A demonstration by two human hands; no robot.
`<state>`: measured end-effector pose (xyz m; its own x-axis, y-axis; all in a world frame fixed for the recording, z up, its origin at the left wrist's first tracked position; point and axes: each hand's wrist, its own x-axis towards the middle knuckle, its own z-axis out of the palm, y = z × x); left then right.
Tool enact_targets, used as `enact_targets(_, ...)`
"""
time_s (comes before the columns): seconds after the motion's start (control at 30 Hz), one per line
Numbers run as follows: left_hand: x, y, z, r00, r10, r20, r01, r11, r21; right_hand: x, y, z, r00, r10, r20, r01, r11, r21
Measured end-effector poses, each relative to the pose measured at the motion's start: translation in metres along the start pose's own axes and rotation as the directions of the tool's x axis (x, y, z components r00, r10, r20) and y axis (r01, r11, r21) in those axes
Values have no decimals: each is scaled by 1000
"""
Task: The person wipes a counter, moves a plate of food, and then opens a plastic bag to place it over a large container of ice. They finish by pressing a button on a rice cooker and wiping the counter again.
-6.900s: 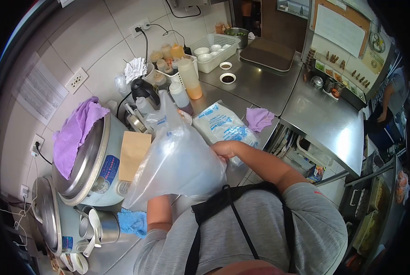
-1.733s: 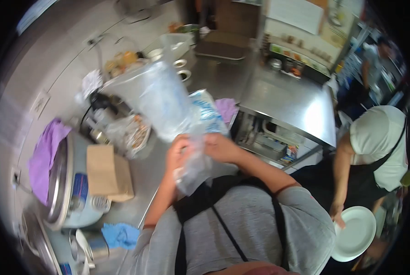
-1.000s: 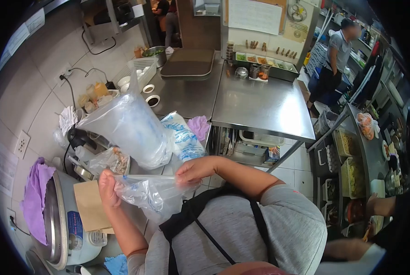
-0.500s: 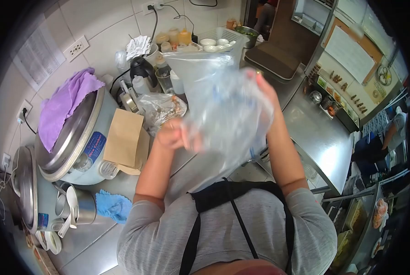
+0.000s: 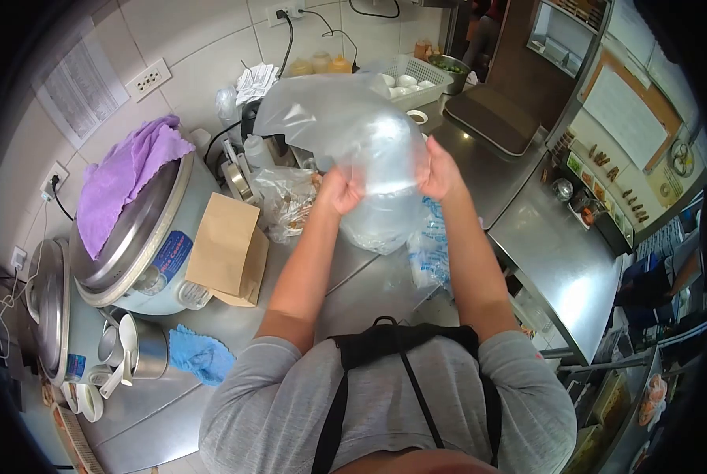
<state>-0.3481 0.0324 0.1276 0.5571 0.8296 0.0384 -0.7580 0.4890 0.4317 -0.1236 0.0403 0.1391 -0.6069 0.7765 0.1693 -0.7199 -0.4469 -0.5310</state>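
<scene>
A large clear plastic bag [image 5: 322, 110] is spread out between my hands, puffed up and pointing away from me. My left hand [image 5: 341, 191] is closed on the bag's left side. On its right side, my right hand [image 5: 440, 170] grips it with the thumb hidden by the film. Below, a bag with blue print [image 5: 428, 249] lies by my right forearm. Near my left hand sits another clear plastic bag with brownish contents [image 5: 284, 193]. Beside my left forearm stands a brown paper bag [image 5: 223, 241].
At left is a large rice cooker [image 5: 144, 237] with a purple cloth [image 5: 128, 178] on its lid. A metal pot [image 5: 148, 351] with utensils and a blue cloth [image 5: 201, 354] are in front. White cups fill a basket [image 5: 428, 95] behind; a dark tray [image 5: 496, 118] lies right.
The clear bag was crumpled and blurred; now it is spread out and puffed up. My hands have drawn closer together, and the blue-printed bag has come into view underneath.
</scene>
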Motion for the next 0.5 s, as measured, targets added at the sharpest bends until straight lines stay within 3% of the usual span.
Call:
enact_targets(0.2,2,1,-35,983,-182,19,182,983,8,-14,42,8,903,-56,-427,45,998,-38)
enact_targets(0.3,-3,-11,-47,957,-150,-249,163,986,32,-15,58,-18,839,-51,-542,47,999,-21)
enact_targets(0.37,-3,-20,-100,966,-254,-53,252,966,-52,-19,77,-48,734,-17,-679,-11,999,-36)
enact_targets(0.4,-3,-24,-116,954,-297,53,300,950,-87,-25,87,-64,752,19,-659,-32,999,-7)
enact_targets(0.47,-17,-31,-78,963,-212,-165,213,977,-10,-37,94,-89,784,90,-615,-83,996,40)
enact_targets(0.5,-22,-34,-64,949,-158,-274,172,985,28,-34,91,-81,734,51,-678,-64,998,6)
